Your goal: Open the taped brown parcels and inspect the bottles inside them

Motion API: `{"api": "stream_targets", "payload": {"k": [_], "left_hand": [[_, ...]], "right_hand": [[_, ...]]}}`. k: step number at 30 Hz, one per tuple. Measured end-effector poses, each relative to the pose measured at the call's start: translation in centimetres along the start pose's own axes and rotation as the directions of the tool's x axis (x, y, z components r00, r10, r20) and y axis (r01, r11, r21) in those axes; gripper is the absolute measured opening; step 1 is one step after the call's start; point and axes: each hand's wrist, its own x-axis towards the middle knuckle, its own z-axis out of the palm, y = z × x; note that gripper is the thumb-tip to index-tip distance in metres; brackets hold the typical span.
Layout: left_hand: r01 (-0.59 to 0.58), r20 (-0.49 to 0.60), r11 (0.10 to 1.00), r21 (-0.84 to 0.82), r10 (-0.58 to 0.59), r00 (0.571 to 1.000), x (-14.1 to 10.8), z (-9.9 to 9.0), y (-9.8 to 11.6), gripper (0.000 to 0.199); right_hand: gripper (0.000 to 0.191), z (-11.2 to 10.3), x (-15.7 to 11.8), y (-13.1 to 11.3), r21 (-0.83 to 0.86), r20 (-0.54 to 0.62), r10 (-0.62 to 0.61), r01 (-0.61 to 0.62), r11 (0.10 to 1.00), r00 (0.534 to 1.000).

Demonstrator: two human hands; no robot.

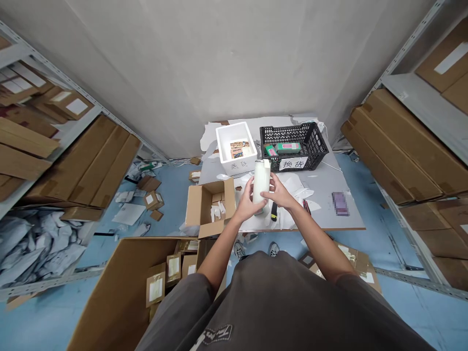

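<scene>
A pale, whitish-green cylindrical bottle (262, 183) stands upright between my hands above the table's front part. My left hand (247, 204) is curled round its left lower side. My right hand (281, 192) grips it from the right, its thumb across the front. Below my right hand lies a yellow and black utility knife (274, 210), on white paper scraps (294, 186). Left of my hands is an open cardboard box (194, 205) with small cartons and white pieces inside.
On the table (325, 209), a white bin (239, 165) holds small packs; a black crate (317, 146) holds green boxes. A blurred purple item (341, 204) lies right. A large carton (124, 273) with parcels stands front left. Shelves (431, 107) of cartons flank both sides.
</scene>
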Motion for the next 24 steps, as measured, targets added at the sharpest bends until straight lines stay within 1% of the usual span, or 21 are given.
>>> {"api": "stream_targets", "payload": {"k": [2,4,6,7,9,11,13,15,17,18,19,22,23,24], "left_hand": [[0.006,-0.049,0.992,0.129,0.001,0.999,0.2,0.2,-0.1,0.127],[0.028,-0.103,0.969,0.246,-0.003,0.995,0.5,0.2,-0.2,0.126],[0.055,-0.124,0.956,0.289,-0.019,0.992,0.7,0.0,-0.2,0.117],[0.065,-0.128,0.959,0.276,-0.030,0.991,0.8,-0.1,-0.2,0.114],[0.075,-0.132,0.980,0.187,-0.050,0.990,0.8,-0.2,-0.2,0.114],[0.073,-0.124,0.995,0.067,-0.064,0.990,0.6,-0.2,-0.3,0.114],[0.069,-0.085,0.997,-0.019,-0.070,0.994,0.4,-0.1,-0.6,0.111],[0.072,-0.017,0.996,-0.047,-0.073,0.997,0.3,-0.4,-1.0,0.110],[0.076,0.043,0.997,-0.018,-0.075,0.996,0.6,-1.3,-1.3,0.113],[0.076,0.045,0.997,0.011,-0.077,0.996,0.9,-1.9,-1.3,0.112],[0.075,0.027,0.996,0.050,-0.076,0.997,1.4,-2.7,-1.1,0.110],[0.070,-0.138,0.987,0.144,-0.050,0.989,3.6,-5.0,0.2,0.086],[0.058,-0.137,0.980,0.190,-0.032,0.990,4.4,-5.4,0.9,0.080],[0.042,-0.098,0.969,0.245,-0.019,0.995,5.2,-5.6,1.6,0.074]], "right_hand": [[0.116,0.3,0.2,0.4,-0.012,-0.049,0.021,-0.022,1.000,0.999],[0.115,0.6,0.2,0.8,-0.069,-0.127,0.028,-0.037,0.997,0.992],[0.114,0.7,0.2,1.2,-0.153,-0.186,0.002,-0.031,0.988,0.982],[0.115,0.6,0.2,1.3,-0.187,-0.195,-0.016,-0.021,0.982,0.981],[0.115,0.2,0.2,1.3,-0.194,-0.158,-0.027,-0.004,0.981,0.987],[0.112,-0.2,0.4,1.2,-0.120,-0.072,0.009,-0.017,0.993,0.997],[0.107,-0.6,0.7,1.1,-0.031,0.013,0.052,-0.052,0.998,0.999],[0.105,-1.1,1.0,1.3,0.009,0.046,0.076,-0.076,0.997,0.996],[0.106,-1.7,1.4,1.7,-0.018,0.019,0.076,-0.076,0.997,0.997],[0.106,-2.0,1.6,2.0,-0.056,-0.006,0.070,-0.071,0.996,0.997],[0.106,-2.3,1.8,2.3,-0.105,-0.032,0.060,-0.063,0.992,0.998],[0.106,-2.6,2.6,3.4,-0.267,-0.073,0.016,-0.035,0.963,0.997],[0.106,-2.4,2.8,3.8,-0.312,-0.070,0.000,-0.022,0.950,0.998],[0.105,-2.1,3.0,4.3,-0.351,-0.064,-0.018,-0.005,0.936,0.998]]}}
